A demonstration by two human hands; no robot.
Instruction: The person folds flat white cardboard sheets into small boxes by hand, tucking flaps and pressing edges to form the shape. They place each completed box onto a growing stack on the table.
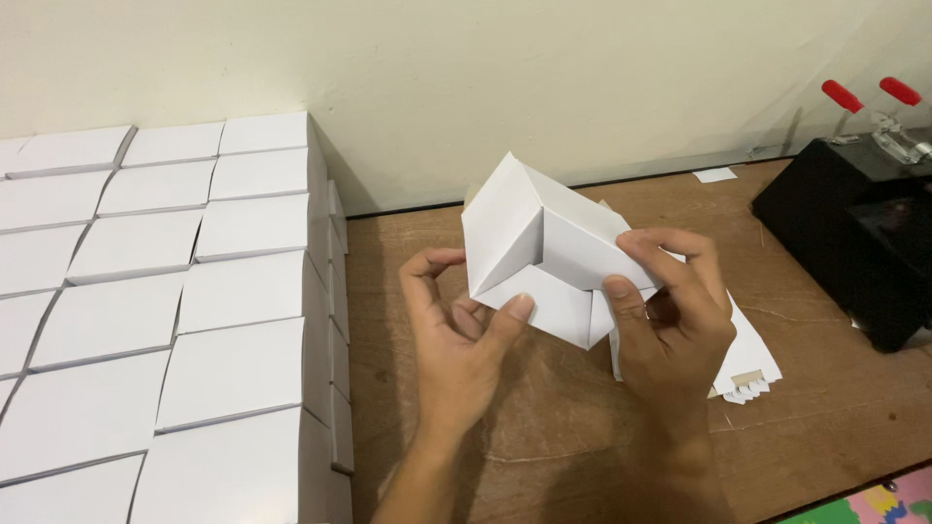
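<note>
Operator: Left hand [464, 325] status: fingers curled, thumb tip pressed against the lower front flap of the white cardboard box [544, 254]. The index finger arches up at the box's left edge. The hand pinches the box from below and from the left.

Inspector: Right hand?

Operator: Right hand [670, 301] status: pressed together on the same box. The thumb lies on the lower right flap; the fingers wrap over the right-hand panel from above. Both hands touch the box at once.

Inspector: Position of the box?

Operator: The box is held above the brown tabletop [544, 427], tilted, with one corner pointing down between the two thumbs. The end facing the camera shows folded flaps that meet at the centre; one flap forms a diagonal crease.

Inspector: Items directly under the hands?

Operator: A stack of flat white box blanks [752, 364] lies on the tabletop beneath and just beside the right hand. Its notched tab edges show at the lower right.

Inspector: Surrounding area?

Operator: Left of the hands, finished white boxes [175, 301] stand in close rows, stacked in layers against the cream wall [544, 87]. At the right edge, a black fixture [854, 243] rests on the tabletop, with two red-handled clamps [874, 102] on top. A small white paper scrap [715, 175] lies near the wall. A coloured foam mat [874, 507] shows at the lower right corner.
</note>
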